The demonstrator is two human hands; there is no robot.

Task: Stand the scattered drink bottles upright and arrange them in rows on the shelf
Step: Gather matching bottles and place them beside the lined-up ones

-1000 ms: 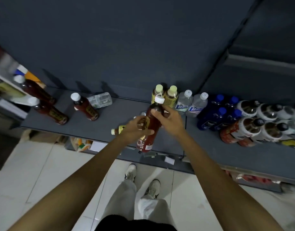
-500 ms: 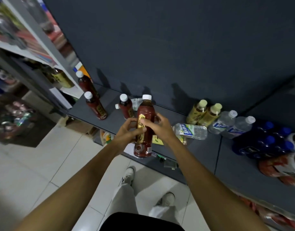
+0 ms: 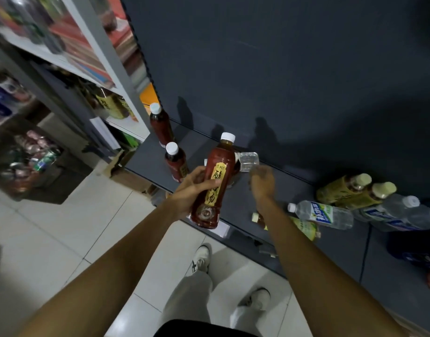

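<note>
The left hand (image 3: pixel 192 188) holds the red-brown bottle (image 3: pixel 215 183) around its middle, with the thumb and fingers curled over the yellow label, and I think this grip is chosen because it keeps the bottle upright and steady while it is carried toward a free place on the shelf (image 3: pixel 306 190). The bottle is in the air, in front of the shelf edge and not yet standing on it. The right hand (image 3: pixel 261 182) is just beside the bottle, on its right, with relaxed and slightly bent fingers that hold nothing; it seems free to take another bottle. The held bottle has a white cap, dark red tea-coloured liquid up to the neck and a tall yellow label with dark characters, and it looks full and closed. Just beyond the left hand, two bottles of the same kind, the nearer one (image 3: pixel 176 161) and the farther one (image 3: pixel 160 125), stand upright one behind the other, so probably the held bottle belongs next to them. Behind the right hand lies a small clear bottle (image 3: pixel 248 161) on its side. To the right of this hand, a clear water bottle (image 3: pixel 323 214) and a green-labelled bottle (image 3: pixel 303 227) also lie flat, and farther away yellow tea bottles (image 3: pixel 350 190) stand together.
</note>
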